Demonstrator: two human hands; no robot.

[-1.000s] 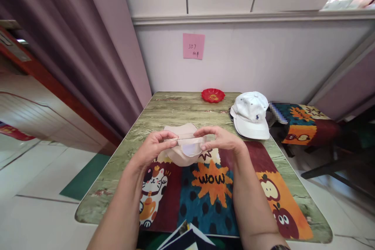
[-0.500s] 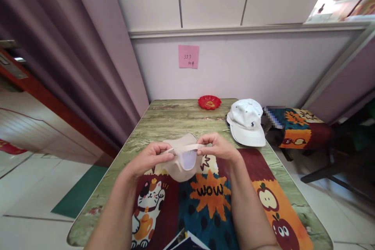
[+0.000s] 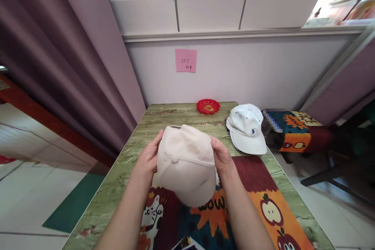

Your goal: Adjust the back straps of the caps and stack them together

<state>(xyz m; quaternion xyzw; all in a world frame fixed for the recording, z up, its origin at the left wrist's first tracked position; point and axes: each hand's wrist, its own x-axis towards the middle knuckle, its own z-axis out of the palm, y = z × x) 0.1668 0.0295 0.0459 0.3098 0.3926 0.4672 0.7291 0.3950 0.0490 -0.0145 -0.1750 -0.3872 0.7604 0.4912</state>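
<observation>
A pale beige baseball cap (image 3: pixel 187 156) is held up over the table, its crown facing me and its brim pointing down toward my body. My left hand (image 3: pixel 150 152) grips the cap's left side, and my right hand (image 3: pixel 222 155) grips its right side; on both hands some fingers are hidden behind the fabric. To the right, a white cap (image 3: pixel 246 125) with a small dark blue emblem lies on top of at least one other cap, whose dark edge shows beneath it.
A red scalloped dish (image 3: pixel 208 106) stands at the table's far edge. The wood-patterned table (image 3: pixel 137 140) carries a colourful cartoon mat (image 3: pixel 258 187). Printed papers (image 3: pixel 189 244) lie at the near edge. A pink note (image 3: pixel 186 61) is stuck on the wall; a mat-covered stool (image 3: pixel 295 140) stands right.
The cap has turned over: its hollow inside and back edge showed before, now its outer crown faces me. My hands have moved from its rim to its two sides.
</observation>
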